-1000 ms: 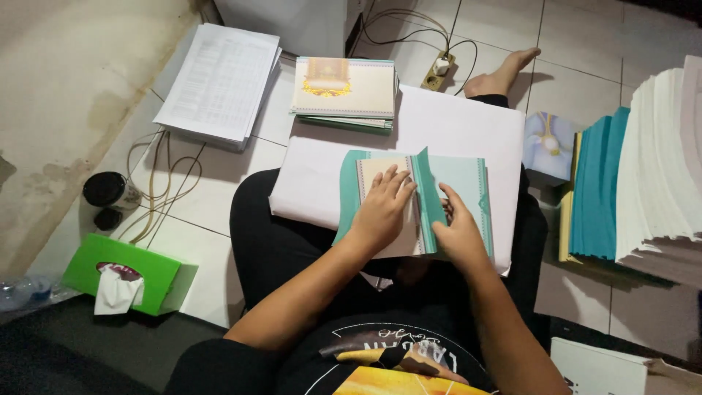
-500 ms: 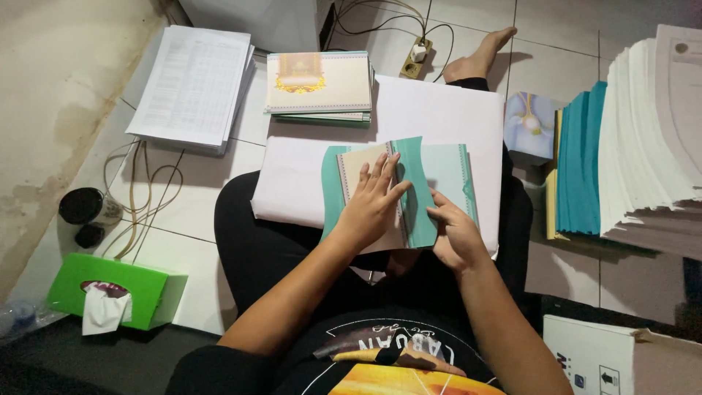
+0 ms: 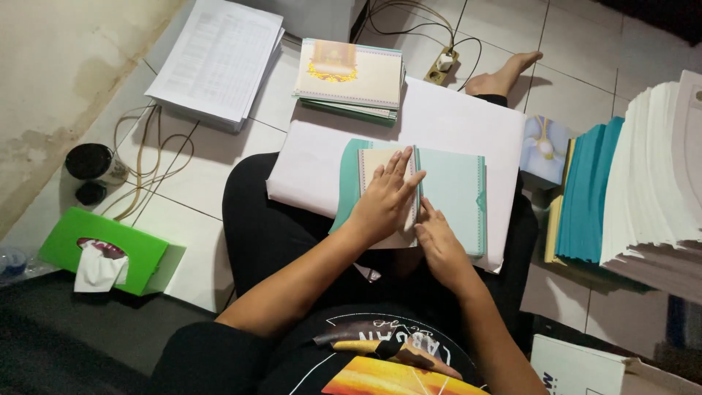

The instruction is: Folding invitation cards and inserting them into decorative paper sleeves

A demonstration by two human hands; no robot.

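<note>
Hands work over a teal folded paper card cover [image 3: 450, 192] that lies open on a large white sheet of paper [image 3: 468, 124] spread across the person's lap. Left hand [image 3: 384, 197] presses flat on a cream paper insert [image 3: 373, 162] set in the cover's left half, its fingers [image 3: 401, 170] spread wide and gripping nothing. Right hand [image 3: 441, 245] rests just beside it at the cover's lower middle, fingers held close together along the fold, touching the paper; whether they pinch an edge cannot be told. Beyond the white sheet, on the tiled floor, sits a stack of cream printed cards with a gold emblem [image 3: 349, 69], and further left a pile of white printed sheets [image 3: 219, 58]. At the person's right stand a row of upright teal covers [image 3: 589, 194] and a tall heap of white paper [image 3: 654, 183]. A green tissue box [image 3: 110, 249] lies well apart near the left knee.
</note>
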